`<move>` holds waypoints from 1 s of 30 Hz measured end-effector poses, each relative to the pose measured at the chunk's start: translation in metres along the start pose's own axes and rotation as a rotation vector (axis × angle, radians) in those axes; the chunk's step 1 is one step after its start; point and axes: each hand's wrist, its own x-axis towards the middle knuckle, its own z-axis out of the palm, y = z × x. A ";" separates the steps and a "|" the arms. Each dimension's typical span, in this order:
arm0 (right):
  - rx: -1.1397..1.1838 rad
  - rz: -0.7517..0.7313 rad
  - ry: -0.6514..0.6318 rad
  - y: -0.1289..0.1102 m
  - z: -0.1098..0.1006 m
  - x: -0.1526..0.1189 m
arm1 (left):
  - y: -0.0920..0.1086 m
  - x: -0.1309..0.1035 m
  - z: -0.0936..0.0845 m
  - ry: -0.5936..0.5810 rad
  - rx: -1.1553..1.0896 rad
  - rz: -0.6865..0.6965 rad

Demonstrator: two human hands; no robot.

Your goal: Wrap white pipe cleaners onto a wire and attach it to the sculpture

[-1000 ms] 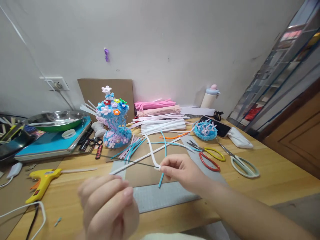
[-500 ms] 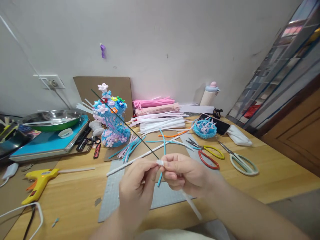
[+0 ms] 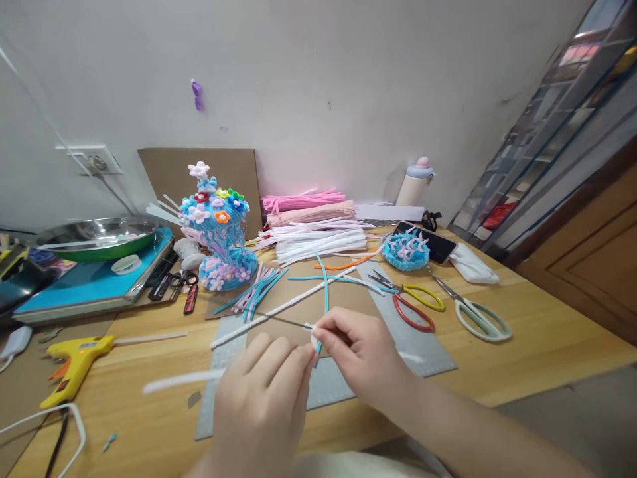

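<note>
My left hand [image 3: 263, 392] is closed, thumb and forefinger pinching a white pipe cleaner [image 3: 184, 380], one end of which sticks out to the left, blurred. My right hand [image 3: 365, 345] pinches the looped white part at the tip of a thin dark green stem [image 3: 286, 320]. The fingertips of both hands nearly meet there and partly cover the loop. Under the hands, blue pipe cleaners [image 3: 326, 285] and a long white pipe cleaner [image 3: 279, 309] lie crossed on cardboard and a grey mat [image 3: 333, 388].
To the right lie red-and-yellow-handled scissors [image 3: 415, 309] and pale green scissors [image 3: 480, 318]. A yellow glue gun [image 3: 79, 362] is at left. Behind stand a blue flowered pipe-cleaner piece [image 3: 219, 226], bundles of pipe cleaners [image 3: 318, 245] and a round blue piece [image 3: 405, 251].
The dark stem has swung from pointing up and left to lying lower. My left hand has turned back-up, and the white pipe cleaner's loose end now shows on the left.
</note>
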 end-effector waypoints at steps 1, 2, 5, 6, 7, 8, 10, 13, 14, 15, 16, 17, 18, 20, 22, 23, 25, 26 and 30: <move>-0.131 -0.096 -0.018 0.000 -0.002 -0.003 | -0.002 0.002 -0.005 -0.022 0.004 0.029; -0.246 -0.187 -0.046 -0.001 -0.004 -0.005 | -0.004 0.004 -0.010 -0.042 0.020 0.057; -0.525 -0.390 -0.127 -0.004 -0.011 -0.011 | -0.012 0.013 -0.026 -0.101 0.112 0.141; -0.604 -0.444 -0.152 -0.006 -0.013 -0.012 | -0.015 0.016 -0.029 -0.129 0.138 0.160; -0.666 -0.498 -0.181 -0.007 -0.015 -0.013 | -0.018 0.020 -0.032 -0.162 0.150 0.174; -0.705 -0.552 -0.213 -0.009 -0.017 -0.014 | -0.022 0.024 -0.033 -0.202 0.148 0.175; -0.708 -0.650 -0.277 -0.011 -0.019 -0.016 | -0.027 0.032 -0.032 -0.292 0.106 0.159; -0.590 -0.653 -0.283 -0.011 -0.018 -0.019 | -0.030 0.036 -0.027 -0.344 0.056 0.136; -0.517 -0.605 -0.266 -0.009 -0.018 -0.019 | -0.029 0.033 -0.026 -0.307 0.080 0.117; -0.428 -0.532 -0.251 -0.007 -0.016 -0.019 | -0.027 0.029 -0.026 -0.240 0.120 0.090; -0.322 -0.439 -0.237 -0.005 -0.015 -0.018 | -0.024 0.022 -0.026 -0.145 0.162 0.058; -0.202 -0.329 -0.229 -0.003 -0.014 -0.017 | -0.020 0.014 -0.026 -0.019 0.194 0.033; -0.075 -0.204 -0.223 -0.001 -0.013 -0.015 | -0.017 0.004 -0.025 0.113 0.203 0.030; 0.186 0.049 -0.219 0.001 -0.013 -0.011 | -0.012 -0.014 -0.020 0.413 0.130 0.117; 0.443 0.234 -0.233 0.002 -0.014 -0.007 | -0.009 -0.026 -0.009 0.471 0.060 0.182; 0.558 0.297 -0.254 0.001 -0.015 -0.005 | -0.008 -0.028 -0.002 0.411 0.007 0.077; 0.743 0.388 -0.332 0.000 -0.017 -0.003 | -0.009 -0.024 0.011 0.306 -0.063 -0.098; 0.817 0.426 -0.380 0.000 -0.018 -0.003 | -0.010 -0.021 0.016 0.247 -0.093 -0.145; 1.002 0.513 -0.489 0.000 -0.017 -0.004 | -0.012 -0.012 0.027 0.068 -0.273 -0.109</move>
